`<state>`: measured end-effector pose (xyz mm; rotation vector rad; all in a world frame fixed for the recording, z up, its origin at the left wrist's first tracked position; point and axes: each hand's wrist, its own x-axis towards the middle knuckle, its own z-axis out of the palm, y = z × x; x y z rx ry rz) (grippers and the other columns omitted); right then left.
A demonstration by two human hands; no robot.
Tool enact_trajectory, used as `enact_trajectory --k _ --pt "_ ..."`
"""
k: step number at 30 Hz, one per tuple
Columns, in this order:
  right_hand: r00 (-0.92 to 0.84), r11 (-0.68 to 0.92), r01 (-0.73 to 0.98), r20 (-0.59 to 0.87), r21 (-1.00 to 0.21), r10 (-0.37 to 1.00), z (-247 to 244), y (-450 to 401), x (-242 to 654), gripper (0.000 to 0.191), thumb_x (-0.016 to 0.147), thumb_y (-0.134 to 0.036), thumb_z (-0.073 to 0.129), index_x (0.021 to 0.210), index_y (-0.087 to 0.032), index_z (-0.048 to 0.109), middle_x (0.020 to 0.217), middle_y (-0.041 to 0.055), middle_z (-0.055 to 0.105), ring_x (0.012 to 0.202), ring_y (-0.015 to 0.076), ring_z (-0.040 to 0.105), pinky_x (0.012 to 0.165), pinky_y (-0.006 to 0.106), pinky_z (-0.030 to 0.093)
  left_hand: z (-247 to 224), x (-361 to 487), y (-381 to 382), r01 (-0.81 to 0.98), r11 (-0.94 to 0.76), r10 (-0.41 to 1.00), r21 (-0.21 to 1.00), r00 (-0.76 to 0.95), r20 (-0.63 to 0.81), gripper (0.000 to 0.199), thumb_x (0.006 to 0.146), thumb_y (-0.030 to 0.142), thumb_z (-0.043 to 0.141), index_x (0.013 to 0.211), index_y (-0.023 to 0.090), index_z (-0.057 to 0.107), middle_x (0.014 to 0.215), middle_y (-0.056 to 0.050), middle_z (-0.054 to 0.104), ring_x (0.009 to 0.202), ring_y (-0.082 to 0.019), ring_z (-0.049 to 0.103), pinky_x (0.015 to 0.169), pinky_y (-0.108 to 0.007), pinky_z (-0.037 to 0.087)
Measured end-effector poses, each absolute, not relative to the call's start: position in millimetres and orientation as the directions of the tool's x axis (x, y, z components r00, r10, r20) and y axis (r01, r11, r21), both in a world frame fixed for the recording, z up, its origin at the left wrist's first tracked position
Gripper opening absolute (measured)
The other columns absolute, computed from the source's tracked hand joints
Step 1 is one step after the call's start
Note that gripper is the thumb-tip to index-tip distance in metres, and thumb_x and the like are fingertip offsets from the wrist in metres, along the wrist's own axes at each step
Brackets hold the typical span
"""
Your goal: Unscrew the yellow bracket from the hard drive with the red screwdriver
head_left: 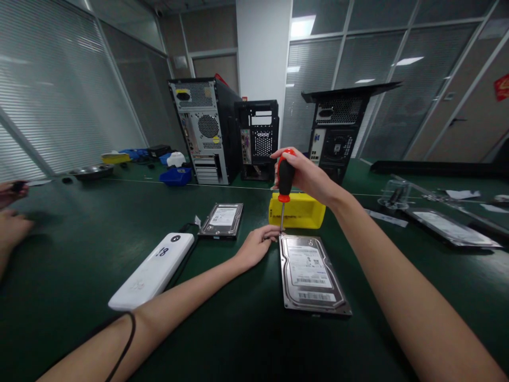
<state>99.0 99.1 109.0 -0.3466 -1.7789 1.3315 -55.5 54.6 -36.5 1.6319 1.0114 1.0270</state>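
A silver hard drive (310, 273) with a white label lies flat on the green table (238, 329). My right hand (299, 167) is wrapped round the red and black handle of a screwdriver (285, 178), held upright with its shaft pointing down at the drive's far left corner. Beside that corner rests my left hand (258, 245), its fingertips close to the screwdriver tip; whether they pinch anything is too small to tell. Just behind the drive stands a yellow bin (304, 212).
A second hard drive (222, 218) and a white power bank (153, 270) with a cable lie left. Another drive (453, 228) lies right. Computer cases (210, 127) stand behind, near a blue bin (175, 176). Another person's hands (14, 212) show at the far left.
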Motion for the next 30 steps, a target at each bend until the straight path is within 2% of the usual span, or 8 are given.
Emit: enact_trajectory --k 4,9,12,15,19,22,26,30 --pt "-0.488 0.499 -0.231 0.544 -0.835 0.683 106.3 99.5 96.1 0.027 0.078 -0.038 0.065 0.088 -0.02 0.049 0.081 -0.0011 0.059 0.068 0.0106 0.061 0.069 0.027 0.053 -36.1 -55.0 54.3 0.174 -0.233 0.938 0.957 0.299 0.174 0.05 0.071 -0.01 0.038 0.111 0.011 0.061 0.119 -0.014 0.064 0.11 -0.019 0.061 0.098 -0.034 0.044" --pt "-0.421 0.565 -0.267 0.622 -0.781 0.66 104.3 101.7 94.9 0.035 0.074 -0.033 0.071 0.089 -0.024 0.04 0.066 -0.0075 0.056 0.053 0.0087 0.057 0.059 0.025 0.053 -37.8 -54.2 55.6 0.179 -0.225 0.943 0.958 0.287 0.168 0.051 0.07 -0.011 0.037 0.109 0.011 0.061 0.117 -0.013 0.065 0.11 -0.018 0.061 0.097 -0.033 0.044" --pt "-0.468 0.486 -0.296 0.569 -0.822 0.677 106.0 103.3 97.4 0.026 0.081 -0.041 0.06 0.094 -0.023 0.046 0.068 -0.0062 0.054 0.055 0.0092 0.056 0.06 0.027 0.054 -36.8 -54.1 55.0 0.18 -0.222 0.943 0.958 0.288 0.164 0.05 0.071 -0.011 0.037 0.109 0.011 0.061 0.117 -0.013 0.065 0.109 -0.018 0.061 0.097 -0.032 0.045" --pt "-0.53 0.404 -0.301 0.504 -0.864 0.682 108.0 104.4 100.6 0.026 0.085 -0.043 0.052 0.099 -0.021 0.053 0.072 -0.0037 0.055 0.063 0.0106 0.059 0.067 0.029 0.055 -34.9 -54.3 53.7 0.186 -0.22 0.944 0.958 0.288 0.161 0.048 0.072 -0.01 0.038 0.109 0.01 0.061 0.117 -0.014 0.065 0.109 -0.018 0.061 0.096 -0.033 0.045" --pt "-0.44 0.485 -0.283 0.561 -0.828 0.701 108.3 102.6 100.7 0.025 0.078 -0.038 0.065 0.086 -0.019 0.052 0.077 -0.0017 0.059 0.066 0.01 0.061 0.068 0.026 0.054 -33.8 -54.4 52.4 0.186 -0.23 0.941 0.955 0.291 0.17 0.047 0.072 -0.01 0.038 0.109 0.011 0.061 0.117 -0.013 0.065 0.11 -0.018 0.061 0.096 -0.032 0.045" --pt "-0.458 0.496 -0.282 0.57 -0.821 0.682 107.9 98.9 97.3 0.031 0.074 -0.034 0.071 0.085 -0.021 0.045 0.073 -0.0041 0.059 0.061 0.0096 0.06 0.065 0.027 0.054 -35.2 -54.7 52.8 0.183 -0.24 0.94 0.953 0.29 0.181 0.049 0.071 -0.01 0.038 0.108 0.011 0.061 0.116 -0.013 0.065 0.109 -0.018 0.061 0.096 -0.032 0.045" --pt "-0.509 0.465 -0.294 0.548 -0.835 0.664 109.1 95.3 94.0 0.026 0.08 -0.041 0.062 0.091 -0.023 0.046 0.068 -0.0063 0.053 0.057 0.0087 0.054 0.062 0.027 0.054 -37.8 -54.9 54.5 0.186 -0.251 0.938 0.95 0.287 0.192 0.049 0.071 -0.01 0.038 0.108 0.012 0.062 0.117 -0.012 0.065 0.109 -0.018 0.062 0.095 -0.032 0.046" --pt "-0.579 0.388 -0.3 0.489 -0.872 0.652 110.6 96.3 95.8 0.025 0.085 -0.043 0.051 0.101 -0.022 0.052 0.076 -0.0032 0.055 0.064 0.0108 0.057 0.069 0.031 0.055 -38.7 -55.1 55.4 0.194 -0.259 0.938 0.946 0.285 0.198 0.047 0.072 -0.009 0.039 0.108 0.011 0.061 0.116 -0.013 0.065 0.108 -0.018 0.062 0.095 -0.032 0.047"
